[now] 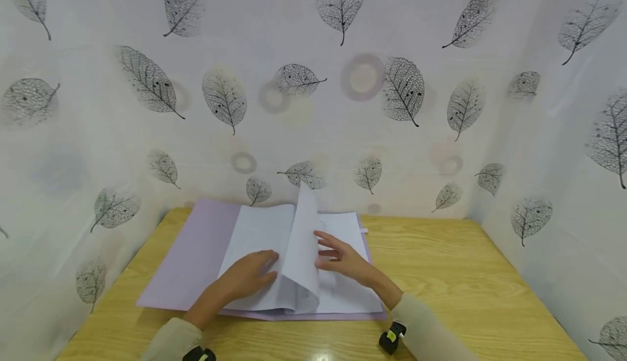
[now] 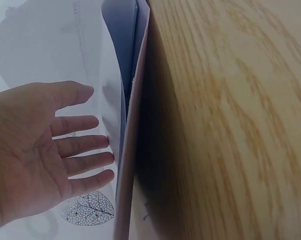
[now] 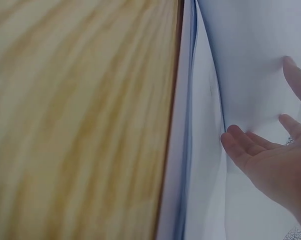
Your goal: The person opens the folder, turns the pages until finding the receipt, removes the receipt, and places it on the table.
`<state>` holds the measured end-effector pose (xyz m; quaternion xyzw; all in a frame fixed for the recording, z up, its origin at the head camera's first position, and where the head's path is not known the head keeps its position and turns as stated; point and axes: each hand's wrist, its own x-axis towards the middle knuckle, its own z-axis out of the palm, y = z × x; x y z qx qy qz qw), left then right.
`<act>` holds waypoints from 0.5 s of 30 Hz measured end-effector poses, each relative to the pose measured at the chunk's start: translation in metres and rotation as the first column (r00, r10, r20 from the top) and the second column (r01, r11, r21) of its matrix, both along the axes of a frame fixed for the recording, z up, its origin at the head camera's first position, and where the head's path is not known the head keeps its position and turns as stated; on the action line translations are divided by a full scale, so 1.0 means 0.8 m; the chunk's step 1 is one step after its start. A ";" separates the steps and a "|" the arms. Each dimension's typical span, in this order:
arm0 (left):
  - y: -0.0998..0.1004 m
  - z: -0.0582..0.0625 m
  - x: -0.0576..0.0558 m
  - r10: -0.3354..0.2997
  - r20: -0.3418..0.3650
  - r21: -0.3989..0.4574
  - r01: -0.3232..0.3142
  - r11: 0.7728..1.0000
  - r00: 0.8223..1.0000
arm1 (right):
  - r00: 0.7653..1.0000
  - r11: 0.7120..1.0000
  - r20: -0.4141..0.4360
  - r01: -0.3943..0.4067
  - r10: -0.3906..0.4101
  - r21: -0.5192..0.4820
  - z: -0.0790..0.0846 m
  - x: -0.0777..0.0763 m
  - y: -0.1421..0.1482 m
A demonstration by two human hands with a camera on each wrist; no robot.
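A purple folder lies spread on the table with white pages inside. Between its two sides one sheet stands up, its lower edge curling. My left hand is over the left-hand pages; in the left wrist view its fingers are extended and spread, their tips close to the paper. On the other side, my right hand has its fingertips against the raised sheet, with thumb and fingers apart. Beneath that hand lie the right-hand pages. Print on the sheets is too faint to read.
The wooden table extends to the right of the folder. Behind and on both sides hangs a pale curtain with a leaf pattern. A small tab sticks out from the folder's right edge.
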<state>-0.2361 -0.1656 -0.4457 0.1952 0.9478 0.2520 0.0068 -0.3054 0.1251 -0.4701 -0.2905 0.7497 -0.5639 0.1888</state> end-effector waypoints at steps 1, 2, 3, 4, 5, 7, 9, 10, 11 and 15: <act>0.000 0.001 0.000 0.000 -0.015 -0.001 0.000 1.000 1.000 | 1.000 1.000 -0.002 0.005 -0.005 0.005 -0.001 0.000 -0.001; 0.000 0.003 0.001 0.001 -0.033 -0.004 -0.002 1.000 0.999 | 1.000 1.000 -0.009 0.007 -0.007 0.010 -0.001 -0.001 -0.002; 0.000 0.004 0.001 0.006 -0.057 -0.009 -0.007 1.000 0.998 | 1.000 1.000 -0.010 0.013 -0.013 0.015 -0.002 -0.001 -0.002; 0.000 0.005 0.001 0.016 -0.077 -0.014 -0.017 1.000 0.997 | 1.000 1.000 -0.016 0.016 -0.015 0.019 -0.003 -0.001 -0.003; 0.000 0.006 0.001 0.026 -0.104 -0.019 -0.029 0.999 0.994 | 1.000 1.000 -0.019 0.016 -0.016 0.022 -0.004 -0.001 -0.003; 0.001 0.009 0.001 0.062 -0.161 -0.017 -0.065 0.998 0.985 | 0.999 0.999 -0.027 0.018 -0.017 0.030 -0.005 -0.001 -0.004; 0.002 0.011 0.001 0.102 -0.221 0.010 -0.102 0.995 0.970 | 0.999 0.999 -0.032 0.020 -0.019 0.033 -0.005 0.000 -0.004; 0.003 0.012 0.001 0.121 -0.241 0.032 -0.116 0.993 0.963 | 0.999 0.999 -0.036 0.018 -0.016 0.034 -0.005 0.001 -0.005; 0.003 0.014 0.001 0.138 -0.260 0.060 -0.127 0.990 0.956 | 0.999 0.999 -0.036 0.016 -0.015 0.034 -0.004 0.001 -0.006; 0.007 0.019 0.001 0.142 -0.273 0.145 -0.105 0.984 0.951 | 0.999 0.999 -0.039 0.005 -0.004 0.033 -0.001 0.004 -0.010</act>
